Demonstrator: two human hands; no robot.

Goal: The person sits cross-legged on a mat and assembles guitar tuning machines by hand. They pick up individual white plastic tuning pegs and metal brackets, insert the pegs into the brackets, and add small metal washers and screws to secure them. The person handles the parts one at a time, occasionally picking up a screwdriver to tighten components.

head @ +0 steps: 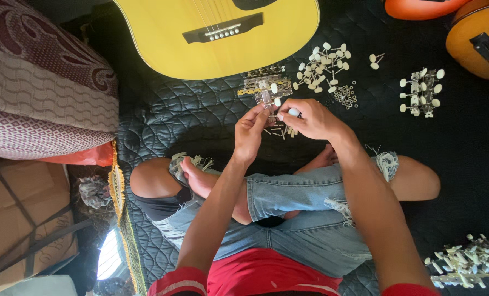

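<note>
Both hands [280, 123] on tuning peg [293, 112]

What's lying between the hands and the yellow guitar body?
Head view: a stack of metal tuner plates lies between the hands and the yellow guitar, on the black quilt.

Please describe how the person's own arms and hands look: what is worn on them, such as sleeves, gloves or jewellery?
Both arms are bare from the upper arm down. Only short red sleeve ends with a pale stripe show at the bottom edge. The left hand and right hand wear no gloves; no rings, watch or bracelet are visible. Nails look short.
</note>
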